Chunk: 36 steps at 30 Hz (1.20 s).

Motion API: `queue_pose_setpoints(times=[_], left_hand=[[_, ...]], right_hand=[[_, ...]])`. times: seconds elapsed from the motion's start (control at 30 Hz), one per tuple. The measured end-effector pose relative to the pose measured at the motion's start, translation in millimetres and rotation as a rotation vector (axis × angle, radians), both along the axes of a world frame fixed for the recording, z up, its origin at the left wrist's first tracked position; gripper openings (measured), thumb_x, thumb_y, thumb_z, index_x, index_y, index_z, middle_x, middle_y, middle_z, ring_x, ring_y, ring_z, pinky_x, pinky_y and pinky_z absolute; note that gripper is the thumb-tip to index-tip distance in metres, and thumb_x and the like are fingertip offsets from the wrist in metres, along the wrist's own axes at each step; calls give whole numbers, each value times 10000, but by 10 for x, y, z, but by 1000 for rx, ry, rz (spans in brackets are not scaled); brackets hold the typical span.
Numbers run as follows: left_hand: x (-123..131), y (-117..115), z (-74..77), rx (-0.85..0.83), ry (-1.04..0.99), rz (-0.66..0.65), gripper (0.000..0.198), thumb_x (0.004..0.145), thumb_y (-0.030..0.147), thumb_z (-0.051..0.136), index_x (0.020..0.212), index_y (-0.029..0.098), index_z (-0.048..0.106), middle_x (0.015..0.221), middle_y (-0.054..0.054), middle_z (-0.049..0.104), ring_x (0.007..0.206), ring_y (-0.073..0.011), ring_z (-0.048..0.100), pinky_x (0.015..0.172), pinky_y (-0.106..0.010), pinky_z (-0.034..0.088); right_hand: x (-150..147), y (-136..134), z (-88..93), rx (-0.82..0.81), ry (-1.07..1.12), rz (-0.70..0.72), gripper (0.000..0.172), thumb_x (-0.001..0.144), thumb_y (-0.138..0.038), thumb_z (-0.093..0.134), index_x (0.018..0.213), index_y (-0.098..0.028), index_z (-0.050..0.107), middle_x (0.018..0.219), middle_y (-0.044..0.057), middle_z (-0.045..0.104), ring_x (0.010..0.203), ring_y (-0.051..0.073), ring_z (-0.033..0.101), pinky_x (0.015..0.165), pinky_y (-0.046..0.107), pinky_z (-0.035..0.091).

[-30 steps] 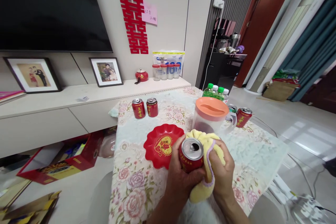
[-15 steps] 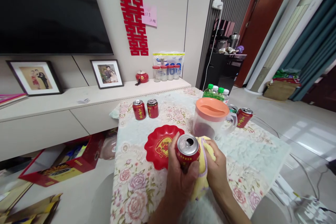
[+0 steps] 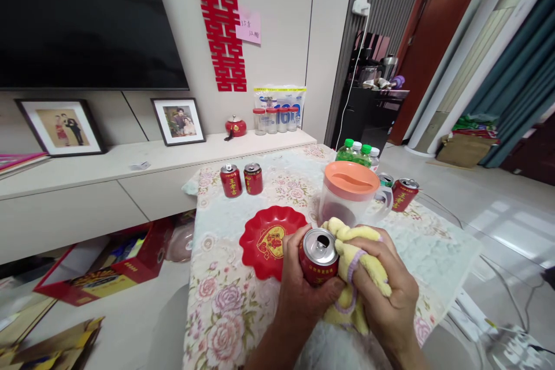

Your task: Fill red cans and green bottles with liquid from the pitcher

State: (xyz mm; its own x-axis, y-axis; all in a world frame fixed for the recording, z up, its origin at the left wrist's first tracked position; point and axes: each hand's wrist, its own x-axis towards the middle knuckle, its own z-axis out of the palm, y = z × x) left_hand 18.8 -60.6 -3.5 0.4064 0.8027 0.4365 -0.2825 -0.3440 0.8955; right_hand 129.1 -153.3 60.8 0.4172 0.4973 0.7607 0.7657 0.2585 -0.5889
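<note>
An opened red can (image 3: 319, 260) is upright in my left hand (image 3: 299, 295), whose fingers wrap round its side. My right hand (image 3: 384, 289) grips a yellow cloth with purple trim (image 3: 353, 269), bunched against the can's right side. Just left of the can lies a red scalloped plate (image 3: 262, 243) with a gold print. Behind my hands stands a clear pitcher with an orange lid (image 3: 347, 191). Two red cans (image 3: 231, 181) (image 3: 253, 179) stand at the back left of the flowered tablecloth (image 3: 225, 324). Another red can (image 3: 404, 195) is right of the pitcher.
Green-capped bottles (image 3: 355, 153) and a green can (image 3: 385, 180) stand behind the pitcher. On the white cabinet (image 3: 182, 156) are framed photos (image 3: 178, 121), a red pot (image 3: 235, 126) and lidded jars (image 3: 276, 120). A red box (image 3: 104, 266) lies on the floor at left.
The can and my left hand have shifted slightly right. My right hand has moved right and turned, and the yellow cloth is now bunched more above its fingers.
</note>
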Motion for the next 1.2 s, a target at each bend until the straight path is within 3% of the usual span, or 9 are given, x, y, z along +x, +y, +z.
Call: queue_pose_setpoints(times=[0.17, 0.3, 0.43, 0.63, 0.8, 0.97, 1.2], left_hand=[[41, 17, -115, 40, -17, 66, 857, 776, 613, 897, 1482, 282, 543, 1357, -129, 646, 1212, -363, 681, 1096, -552, 538], [33, 17, -184, -66, 14, -11, 923, 734, 611, 934, 1496, 277, 535, 1373, -132, 685, 1189, -368, 708, 1070, -539, 570], [-20, 18, -98, -136, 19, -105, 944, 673, 628, 973, 1443, 252, 577, 1341, -134, 719, 1184, -375, 720, 1051, -521, 593], [-24, 19, -1, -168, -61, -293, 920, 612, 506, 1043, 1402, 274, 632, 1328, -99, 748, 1215, -365, 722, 1101, -509, 575], [-31, -27, 42, -163, 15, -425, 925, 599, 383, 1044, 1412, 255, 624, 1390, -128, 728, 1247, -381, 707, 1128, -521, 543], [-60, -49, 81, -175, 188, -485, 873, 547, 243, 1001, 1342, 236, 641, 1283, -106, 759, 1127, -356, 729, 995, -479, 580], [-80, -17, 161, -85, 354, -498, 801, 508, 322, 1036, 1230, 238, 700, 1202, -81, 758, 1060, -340, 695, 933, -460, 563]], right_hand=[[53, -34, 173, -61, -184, 41, 148, 972, -176, 677, 1057, -273, 749, 1067, 27, 676, 991, 120, 685, 844, 175, 555], [81, -57, 229, -66, -227, 96, 145, 959, -171, 674, 1039, -256, 759, 1096, 44, 677, 986, 133, 706, 819, 195, 577], [101, -59, 220, -80, -209, 80, 120, 962, -181, 674, 998, -259, 757, 1057, 37, 678, 937, 133, 706, 781, 198, 574], [163, -53, 152, -110, -89, -18, 91, 982, -254, 712, 1019, -307, 776, 1004, 8, 691, 908, 144, 702, 776, 220, 563], [269, -103, 167, -163, -36, 28, 114, 965, -280, 745, 1043, -329, 813, 962, -7, 704, 876, 151, 714, 757, 230, 564], [380, -197, 192, -262, -43, 164, 127, 984, -306, 738, 1075, -357, 810, 1006, -9, 703, 950, 154, 724, 796, 231, 565], [436, -231, 170, -362, -112, 192, 64, 989, -316, 731, 1010, -328, 790, 1040, 14, 719, 975, 174, 710, 818, 269, 569]])
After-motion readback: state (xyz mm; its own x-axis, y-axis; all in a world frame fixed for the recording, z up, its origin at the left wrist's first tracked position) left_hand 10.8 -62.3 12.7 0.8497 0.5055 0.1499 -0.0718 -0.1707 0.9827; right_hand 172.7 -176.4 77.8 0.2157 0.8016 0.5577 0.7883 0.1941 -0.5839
